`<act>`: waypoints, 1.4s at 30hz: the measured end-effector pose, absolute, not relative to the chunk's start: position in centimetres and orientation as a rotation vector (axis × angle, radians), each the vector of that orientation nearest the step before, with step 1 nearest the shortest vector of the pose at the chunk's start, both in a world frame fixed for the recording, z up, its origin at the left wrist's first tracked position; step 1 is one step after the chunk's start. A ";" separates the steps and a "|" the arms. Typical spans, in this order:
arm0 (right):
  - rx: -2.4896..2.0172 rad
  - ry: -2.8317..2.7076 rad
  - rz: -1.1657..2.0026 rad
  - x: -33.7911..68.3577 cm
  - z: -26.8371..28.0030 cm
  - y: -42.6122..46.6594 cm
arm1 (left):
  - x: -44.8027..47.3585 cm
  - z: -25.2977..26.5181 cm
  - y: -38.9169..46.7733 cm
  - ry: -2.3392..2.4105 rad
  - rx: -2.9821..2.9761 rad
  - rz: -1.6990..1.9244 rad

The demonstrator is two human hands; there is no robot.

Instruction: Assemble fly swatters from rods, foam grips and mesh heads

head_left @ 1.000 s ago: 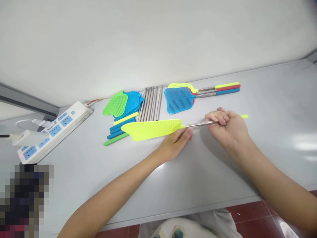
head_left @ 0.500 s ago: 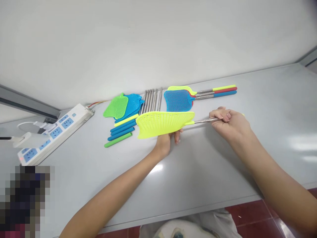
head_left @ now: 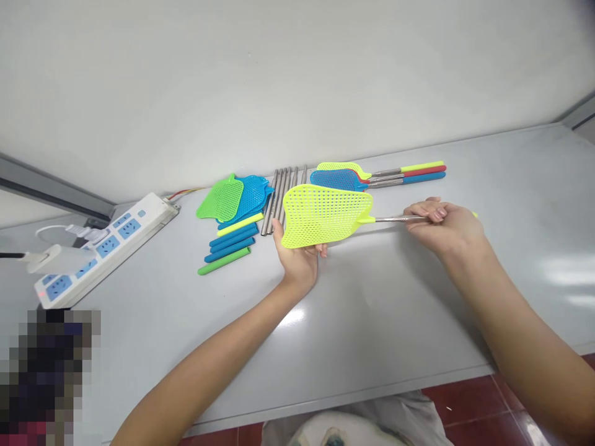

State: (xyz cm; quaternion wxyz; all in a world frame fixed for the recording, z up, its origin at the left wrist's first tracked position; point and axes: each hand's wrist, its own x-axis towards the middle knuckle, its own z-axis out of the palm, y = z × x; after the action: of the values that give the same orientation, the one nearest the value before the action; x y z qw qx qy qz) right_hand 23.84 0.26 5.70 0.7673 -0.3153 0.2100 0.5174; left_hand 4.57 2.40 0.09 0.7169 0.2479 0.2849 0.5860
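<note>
From the head view, I see the yellow swatter (head_left: 334,217) held above the grey worktop (head_left: 362,328), its meshed head tilted toward the camera. At three o'clock from that head, the right hand (head_left: 449,228) is curled closed round the shaft, a yellow tip poking out beyond it. At seven o'clock, the left hand (head_left: 300,267) sits behind the head's lower edge, thumb spread wide from the fingers; the mesh hides much of it, so I can't tell whether it grips. Toward two o'clock lie three swatters (head_left: 422,170) with yellow, red and blue handles. Metal rods (head_left: 270,202) line up at ten o'clock; around nine are a green head (head_left: 219,198) overlapping blue heads (head_left: 255,193), coloured sleeves (head_left: 233,235) and, farther off, a power strip (head_left: 108,246).
</note>
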 end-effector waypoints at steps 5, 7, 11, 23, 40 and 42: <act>-0.687 0.447 1.109 24.3 5.6 0.2 | 4.7 0.6 2.4 0.639 0.573 1.307; -0.687 0.454 1.102 24.4 5.6 0.3 | 4.7 0.7 2.4 0.644 0.568 1.319; -0.697 0.480 1.083 24.4 5.5 0.4 | 4.7 0.7 2.5 0.631 0.549 1.326; -0.679 0.463 1.062 24.3 5.3 0.5 | 5.0 0.1 2.6 0.615 0.506 1.326; -0.683 0.479 1.119 24.3 4.9 0.7 | 4.9 0.5 2.9 0.648 0.513 1.278; -0.686 0.491 1.111 24.2 4.8 0.7 | 4.9 0.6 2.9 0.648 0.505 1.279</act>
State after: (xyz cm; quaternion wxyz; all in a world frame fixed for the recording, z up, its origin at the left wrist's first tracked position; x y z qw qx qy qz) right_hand 24.20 0.73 4.83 0.7664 -0.3160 0.2259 0.5117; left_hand 4.87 2.90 0.59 0.7247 0.2289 0.2939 0.5797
